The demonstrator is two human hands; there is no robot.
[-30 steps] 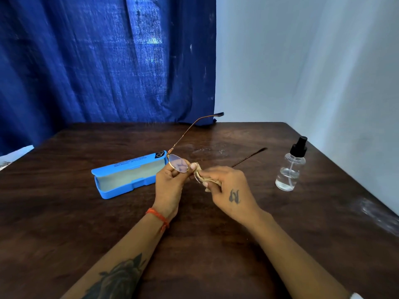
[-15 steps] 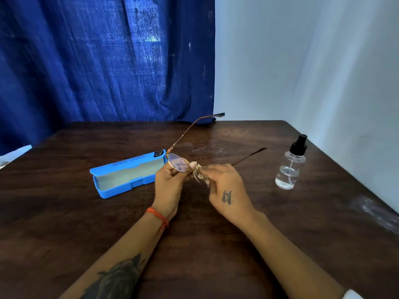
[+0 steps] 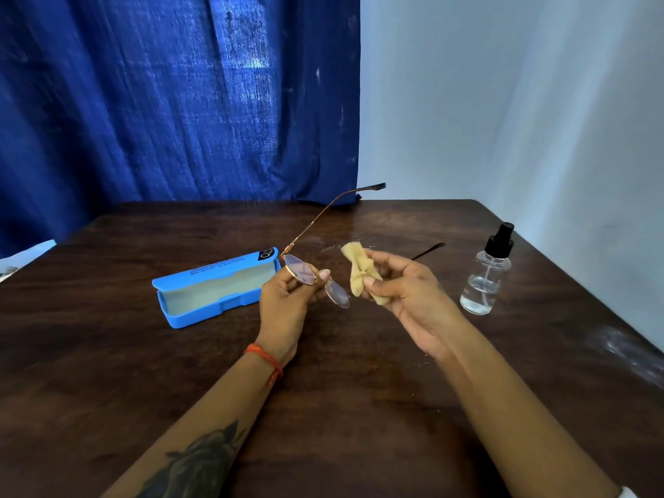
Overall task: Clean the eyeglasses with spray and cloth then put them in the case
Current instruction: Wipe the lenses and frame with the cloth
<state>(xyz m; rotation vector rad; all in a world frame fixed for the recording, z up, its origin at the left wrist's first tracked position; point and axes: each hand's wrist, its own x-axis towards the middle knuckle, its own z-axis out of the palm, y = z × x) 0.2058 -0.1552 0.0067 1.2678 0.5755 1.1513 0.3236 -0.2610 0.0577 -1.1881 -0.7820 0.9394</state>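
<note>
The left hand (image 3: 287, 303) pinches the eyeglasses (image 3: 318, 280) at the bridge, thumb and fingers closed on the frame between the two lenses, holding them above the worktop (image 3: 359, 407). Both temples are unfolded and extend away from the person, one rising toward the curtain. The right hand (image 3: 413, 296) holds the bunched cloth (image 3: 361, 278) in a curled grip, just beside the nearer lens but apart from it. The open case (image 3: 215, 287) lies on the worktop to the left of the left hand, close by, its long axis running roughly left to right, cavity upward. The left hand is the nearer one to the case. The spray bottle (image 3: 485, 278) stands upright to the right. Judgement: wiping appears nearly done; fold the temples before insertion.
</note>
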